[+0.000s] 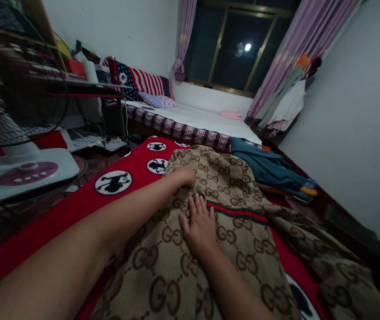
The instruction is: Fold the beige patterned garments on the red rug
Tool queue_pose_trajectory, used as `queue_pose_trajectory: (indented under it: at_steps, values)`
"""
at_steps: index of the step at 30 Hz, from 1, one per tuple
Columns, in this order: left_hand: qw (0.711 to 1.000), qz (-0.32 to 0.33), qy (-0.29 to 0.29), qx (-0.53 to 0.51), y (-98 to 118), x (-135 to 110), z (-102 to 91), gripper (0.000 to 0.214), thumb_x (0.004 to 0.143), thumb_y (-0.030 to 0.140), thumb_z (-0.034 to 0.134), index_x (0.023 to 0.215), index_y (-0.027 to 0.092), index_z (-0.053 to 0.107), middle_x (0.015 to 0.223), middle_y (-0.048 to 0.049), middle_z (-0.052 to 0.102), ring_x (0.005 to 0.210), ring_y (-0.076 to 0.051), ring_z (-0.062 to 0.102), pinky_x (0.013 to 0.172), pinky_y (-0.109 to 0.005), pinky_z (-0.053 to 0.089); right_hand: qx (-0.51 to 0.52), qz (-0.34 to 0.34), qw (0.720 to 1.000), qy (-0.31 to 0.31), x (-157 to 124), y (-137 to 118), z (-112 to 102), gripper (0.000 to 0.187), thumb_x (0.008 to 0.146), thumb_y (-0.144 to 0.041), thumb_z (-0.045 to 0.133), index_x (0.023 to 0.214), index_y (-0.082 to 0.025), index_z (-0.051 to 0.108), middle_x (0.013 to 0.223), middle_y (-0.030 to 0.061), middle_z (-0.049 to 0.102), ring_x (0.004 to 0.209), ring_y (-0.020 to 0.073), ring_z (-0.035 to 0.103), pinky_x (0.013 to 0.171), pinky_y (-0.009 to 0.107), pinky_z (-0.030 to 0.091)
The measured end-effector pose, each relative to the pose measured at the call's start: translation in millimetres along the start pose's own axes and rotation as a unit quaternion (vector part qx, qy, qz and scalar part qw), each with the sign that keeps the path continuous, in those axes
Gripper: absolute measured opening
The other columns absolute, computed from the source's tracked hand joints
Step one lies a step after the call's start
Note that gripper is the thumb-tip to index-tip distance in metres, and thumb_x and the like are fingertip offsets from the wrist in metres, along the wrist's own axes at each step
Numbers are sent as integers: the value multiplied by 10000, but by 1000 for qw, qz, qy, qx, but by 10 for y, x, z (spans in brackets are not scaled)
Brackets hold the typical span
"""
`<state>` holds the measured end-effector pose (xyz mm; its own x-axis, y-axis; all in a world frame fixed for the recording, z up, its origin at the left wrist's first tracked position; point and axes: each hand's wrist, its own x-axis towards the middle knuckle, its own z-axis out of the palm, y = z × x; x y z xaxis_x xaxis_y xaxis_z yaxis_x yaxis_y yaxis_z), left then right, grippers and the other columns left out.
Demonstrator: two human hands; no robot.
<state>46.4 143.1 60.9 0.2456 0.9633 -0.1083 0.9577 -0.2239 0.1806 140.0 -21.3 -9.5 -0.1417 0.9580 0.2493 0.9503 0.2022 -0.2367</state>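
From my remote seat, both hands rest on a tan monogram cloth (233, 178) that fills the middle and lower view. The cloth lies rumpled over a red blanket (70, 206) printed with black-and-white round emblems.

The left hand (184, 174) reaches in from 8 o'clock, its forearm crossing the red blanket. It sits at the cloth's upper left edge. Its fingers are curled down onto the fabric, but I cannot tell whether the grip has closed on the cloth or only presses it.

The right hand (200, 226) comes up from 6 o'clock and lies just below the left hand. It is palm down, and its grip is apart, with the fingers flat and loosely spread on the cloth. Its fingertips are just beside a red-and-green stripe (236, 212) that runs off toward 3 o'clock.

A white fan base (26, 171) with pink buttons stands at 9 o'clock, its grille blurred above it. A cluttered bench (86, 83) is at 10 o'clock. A low bed (206, 120) runs across at 12 o'clock, with a flag-patterned pillow (146, 82) at its left end. Above the bed is a dark window (239, 44). A teal garment (266, 166) lies crumpled at 2 o'clock, near the cloth's far right edge. Hanging clothes (286, 104) are beyond it against the wall.
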Motion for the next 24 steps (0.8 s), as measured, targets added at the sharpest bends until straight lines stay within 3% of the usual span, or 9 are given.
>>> queue_pose_trajectory:
  at_steps: [3, 7, 11, 16, 20, 24]
  values:
    - [999, 53, 13, -4, 33, -476, 142, 465, 928, 403, 398, 1281, 172, 594, 1352, -160, 564, 1262, -302, 512, 1066, -434, 358, 21, 2, 1000, 4, -4, -2, -20, 591, 929, -397, 408, 1463, -148, 364, 1567, 92, 241, 1456, 249, 194, 1157, 539, 131]
    - [990, 114, 79, -16, -179, -927, 571, 565, 964, 427, 317, 1487, 213, 317, 1567, -121, 248, 1438, -283, 252, 1114, -485, 289, 73, -1, 997, 22, 4, 42, -53, 512, 909, -301, 438, 1402, -161, 450, 1522, 91, 361, 1430, 223, 272, 1159, 503, 168]
    - [973, 126, 194, 1, -298, -1043, 879, 531, 966, 388, 351, 1474, 232, 358, 1570, -93, 249, 1448, -279, 224, 1152, -507, 212, 128, -7, 991, 40, 29, 87, -55, 410, 888, -246, 478, 1290, -208, 550, 1471, 70, 451, 1394, 214, 347, 1151, 488, 205]
    - [968, 127, 217, 13, -259, -1053, 889, 530, 966, 390, 358, 1467, 218, 377, 1552, -104, 296, 1431, -288, 271, 1145, -501, 237, 188, -52, 979, 56, -40, 174, -83, 405, 856, -238, 544, 1260, -208, 565, 1410, 80, 522, 1357, 228, 405, 1127, 487, 276]
    - [967, 124, 224, 19, -266, -1053, 886, 540, 960, 428, 373, 1459, 224, 393, 1546, -105, 312, 1423, -304, 287, 1136, -503, 250, 186, -92, 975, 77, -309, 544, -456, 430, 827, -162, 533, 1252, -219, 572, 1271, 67, 626, 1163, 193, 583, 996, 350, 459]
    - [963, 128, 236, 15, -269, -1037, 915, 534, 957, 416, 378, 1450, 214, 412, 1539, -116, 323, 1413, -311, 306, 1129, -508, 251, -5, 59, 983, 173, -626, 1310, -1144, 439, 833, -142, 496, 1260, -220, 563, 1357, 84, 550, 1179, 232, 572, 976, 367, 478]
